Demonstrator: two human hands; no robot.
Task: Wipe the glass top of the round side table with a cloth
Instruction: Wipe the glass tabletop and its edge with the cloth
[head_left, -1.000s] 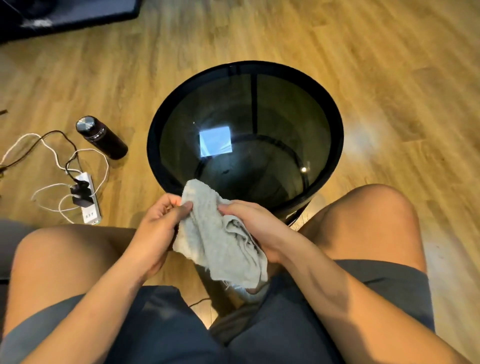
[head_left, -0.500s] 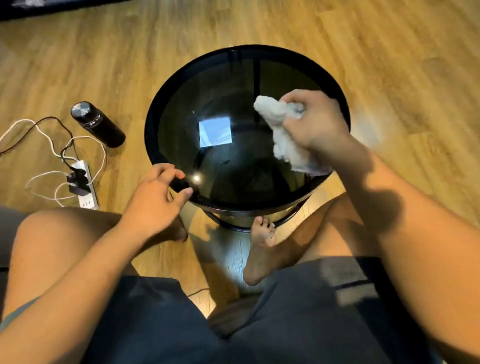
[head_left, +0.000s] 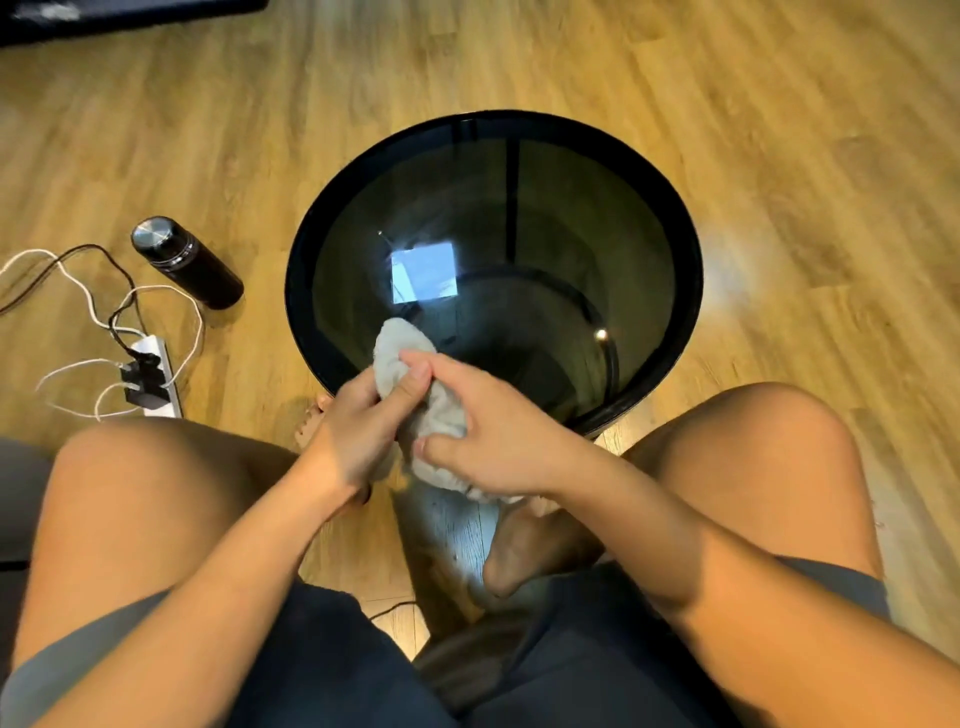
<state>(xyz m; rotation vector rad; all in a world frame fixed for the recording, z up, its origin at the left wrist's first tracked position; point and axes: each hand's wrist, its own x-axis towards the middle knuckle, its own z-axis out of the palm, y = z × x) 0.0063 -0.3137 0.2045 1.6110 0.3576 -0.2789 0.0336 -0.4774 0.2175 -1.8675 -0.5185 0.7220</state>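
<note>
I bunch the cloth (head_left: 415, 384) in both hands (head_left: 358, 431) (head_left: 493, 441) at the table (head_left: 675, 322) edge; next, press it onto the glass.

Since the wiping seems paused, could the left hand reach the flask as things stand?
Probably not yet: the left hand grips the cloth; the flask stands on open floor, unblocked.

One round bench (head_left: 311, 364) with a glass top is seen. One grey cloth (head_left: 410, 364) is counted, and two hands: a left hand (head_left: 358, 436) and a right hand (head_left: 498, 441). One dark bottle (head_left: 187, 262) and one power strip (head_left: 156, 379) are counted on the floor, with several cables.
</note>
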